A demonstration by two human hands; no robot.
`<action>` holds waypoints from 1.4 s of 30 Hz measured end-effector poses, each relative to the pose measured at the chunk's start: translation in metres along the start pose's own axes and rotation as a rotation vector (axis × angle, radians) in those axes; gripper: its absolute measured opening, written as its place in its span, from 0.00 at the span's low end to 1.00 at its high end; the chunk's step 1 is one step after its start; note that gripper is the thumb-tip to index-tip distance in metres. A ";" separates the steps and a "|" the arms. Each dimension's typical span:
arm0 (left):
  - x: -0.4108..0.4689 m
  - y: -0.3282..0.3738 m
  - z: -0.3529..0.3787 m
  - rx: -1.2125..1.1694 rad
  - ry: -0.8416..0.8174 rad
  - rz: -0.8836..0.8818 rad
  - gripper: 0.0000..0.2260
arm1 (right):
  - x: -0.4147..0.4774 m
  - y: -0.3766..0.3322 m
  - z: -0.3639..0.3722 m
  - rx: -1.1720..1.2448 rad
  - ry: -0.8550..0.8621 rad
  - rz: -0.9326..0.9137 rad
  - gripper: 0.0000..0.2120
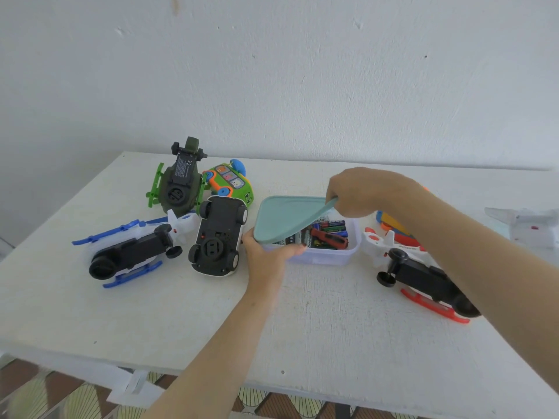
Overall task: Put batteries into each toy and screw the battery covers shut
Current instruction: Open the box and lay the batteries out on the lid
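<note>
A clear plastic box [326,257] is sitting near the middle of the white table [181,313], somewhat closer to the far edge. Its soft teal lid [284,217] is tilting up on the right side and bending, while its left side is lying low over the box. The right hand [360,192] is pinching the lid's far right corner between curled fingers and thumb. The left hand [266,252] is gripping the box's near left corner, fingers wrapping along the front wall.

Inside, batteries [332,226] in black, green, blue and white wrappers are lying on their sides, with a red-handled screwdriver [328,238] resting on top of them. The white ones are carrying dark print too blurred to read.

Toward the far left corner, a green helicopter [178,182] is lying belly up, its black underside showing a CE mark above lines of small unreadable text. A green and orange toy bus [233,179] is leaning just beside it. In front of them a white car [217,234] is lying wheels up, and a blue and white helicopter [133,252] is lying upturned near the left edge. Right of the box, a red and white helicopter [417,273] is also lying belly up, partly under the right forearm, with an orange and blue toy [393,222] showing behind it.
</note>
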State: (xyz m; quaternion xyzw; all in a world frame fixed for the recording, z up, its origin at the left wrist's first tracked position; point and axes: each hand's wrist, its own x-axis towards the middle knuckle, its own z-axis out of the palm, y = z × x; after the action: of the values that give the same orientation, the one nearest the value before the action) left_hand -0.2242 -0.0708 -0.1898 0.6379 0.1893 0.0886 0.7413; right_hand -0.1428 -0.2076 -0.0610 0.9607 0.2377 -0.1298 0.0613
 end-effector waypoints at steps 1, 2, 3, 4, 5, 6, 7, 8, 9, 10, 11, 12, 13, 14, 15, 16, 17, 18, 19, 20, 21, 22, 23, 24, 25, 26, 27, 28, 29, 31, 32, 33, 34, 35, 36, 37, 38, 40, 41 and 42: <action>0.000 -0.001 -0.001 -0.005 0.000 -0.006 0.30 | 0.001 0.003 -0.006 0.061 0.001 0.005 0.11; -0.001 -0.001 -0.001 -0.013 -0.006 -0.012 0.30 | 0.003 0.008 -0.012 0.138 0.013 0.011 0.12; -0.003 -0.001 -0.002 -0.017 -0.014 -0.016 0.31 | 0.005 0.014 -0.018 0.210 0.033 0.015 0.13; -0.004 -0.001 -0.002 -0.020 -0.017 -0.019 0.31 | 0.007 0.019 -0.023 0.268 0.047 0.015 0.15; -0.005 0.000 -0.002 -0.017 -0.017 -0.021 0.31 | 0.009 0.023 -0.026 0.314 0.057 0.016 0.15; -0.006 0.001 -0.002 -0.013 -0.016 -0.022 0.31 | 0.010 0.027 -0.028 0.357 0.070 0.016 0.15; -0.007 0.002 -0.002 -0.007 -0.014 -0.024 0.32 | 0.012 0.031 -0.029 0.403 0.093 0.018 0.15; -0.007 0.003 -0.002 -0.004 -0.011 -0.028 0.32 | 0.013 0.035 -0.029 0.458 0.127 0.025 0.15; -0.007 0.004 -0.001 0.002 -0.006 -0.032 0.33 | 0.014 0.040 -0.030 0.538 0.167 0.037 0.15; -0.008 0.005 -0.001 0.010 -0.001 -0.034 0.34 | 0.014 0.045 -0.030 0.651 0.202 0.048 0.14; -0.008 0.006 -0.001 0.021 0.003 -0.037 0.34 | 0.013 0.051 -0.030 0.776 0.230 0.049 0.14; -0.008 0.007 -0.002 0.033 0.007 -0.039 0.34 | 0.011 0.055 -0.029 0.882 0.246 0.040 0.13; -0.008 0.008 -0.003 0.050 0.005 -0.042 0.35 | 0.009 0.059 -0.028 0.953 0.257 0.025 0.13; -0.008 0.010 -0.003 0.076 -0.001 -0.041 0.36 | 0.007 0.062 -0.025 0.993 0.270 0.010 0.13; -0.009 0.011 -0.004 0.129 -0.006 -0.036 0.38 | 0.004 0.064 -0.022 1.018 0.283 -0.002 0.14; -0.010 0.014 -0.005 0.206 -0.016 -0.024 0.40 | 0.000 0.064 -0.018 1.038 0.294 -0.014 0.14; -0.012 0.016 -0.007 0.287 -0.030 -0.007 0.42 | -0.004 0.064 -0.014 1.062 0.298 -0.027 0.14; -0.015 0.018 -0.009 0.354 -0.037 0.027 0.43 | -0.009 0.063 -0.011 1.093 0.295 -0.042 0.13; -0.016 0.019 -0.012 0.398 -0.031 0.088 0.42 | -0.015 0.062 -0.008 1.131 0.289 -0.057 0.12; -0.018 0.020 -0.015 0.415 -0.013 0.173 0.39 | -0.021 0.061 -0.004 1.175 0.282 -0.071 0.11; -0.019 0.022 -0.020 0.407 0.026 0.247 0.34 | -0.027 0.059 -0.001 1.223 0.273 -0.087 0.10; -0.021 0.025 -0.026 0.373 0.071 0.291 0.29 | -0.034 0.056 0.002 1.269 0.262 -0.104 0.10; -0.024 0.030 -0.032 0.306 0.100 0.306 0.25 | -0.041 0.054 0.006 1.310 0.246 -0.123 0.10; -0.028 0.038 -0.038 0.218 0.110 0.296 0.22 | -0.048 0.050 0.009 1.347 0.221 -0.146 0.10; -0.031 0.045 -0.043 0.125 0.103 0.271 0.20 | -0.054 0.046 0.012 1.378 0.191 -0.166 0.10; -0.034 0.052 -0.049 0.063 0.091 0.255 0.18 | -0.060 0.041 0.015 1.397 0.160 -0.178 0.10; -0.036 0.057 -0.055 0.060 0.080 0.258 0.15 | -0.064 0.036 0.018 1.397 0.135 -0.178 0.09; -0.038 0.060 -0.060 0.102 0.074 0.275 0.11 | -0.067 0.029 0.020 1.380 0.117 -0.169 0.09; -0.039 0.060 -0.066 0.153 0.084 0.285 0.09 | -0.069 0.023 0.024 1.350 0.110 -0.152 0.08; -0.040 0.056 -0.078 0.240 0.127 0.265 0.08 | -0.069 0.012 0.032 1.262 0.121 -0.084 0.08; -0.039 0.052 -0.084 0.281 0.134 0.236 0.08 | -0.069 0.007 0.036 1.172 0.128 -0.034 0.08; -0.040 0.049 -0.088 0.341 0.122 0.196 0.07 | -0.069 0.003 0.040 1.035 0.128 0.014 0.08; -0.041 0.046 -0.092 0.419 0.084 0.145 0.06 | -0.070 -0.001 0.043 0.858 0.121 0.052 0.09; -0.043 0.041 -0.094 0.491 0.041 0.084 0.05 | -0.070 -0.003 0.045 0.670 0.122 0.073 0.09; -0.046 0.035 -0.096 0.550 0.008 0.026 0.04 | -0.070 -0.006 0.045 0.519 0.139 0.082 0.10; -0.048 0.029 -0.096 0.600 -0.005 -0.021 0.04 | -0.071 -0.010 0.044 0.441 0.163 0.093 0.11; -0.050 0.023 -0.097 0.643 -0.005 -0.054 0.04 | -0.070 -0.013 0.043 0.422 0.181 0.105 0.11; -0.053 0.015 -0.098 0.701 0.010 -0.082 0.06 | -0.067 -0.017 0.039 0.431 0.193 0.125 0.11; -0.055 0.014 -0.098 0.737 0.021 -0.083 0.07 | -0.064 -0.019 0.037 0.432 0.191 0.127 0.11; -0.057 0.013 -0.098 0.791 0.028 -0.070 0.08 | -0.060 -0.020 0.036 0.424 0.188 0.122 0.11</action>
State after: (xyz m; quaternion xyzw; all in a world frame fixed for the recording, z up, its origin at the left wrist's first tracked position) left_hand -0.3132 -0.0010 -0.1788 0.8661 0.2404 -0.0079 0.4381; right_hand -0.2119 -0.2227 -0.0797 0.9725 0.1512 -0.0827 -0.1567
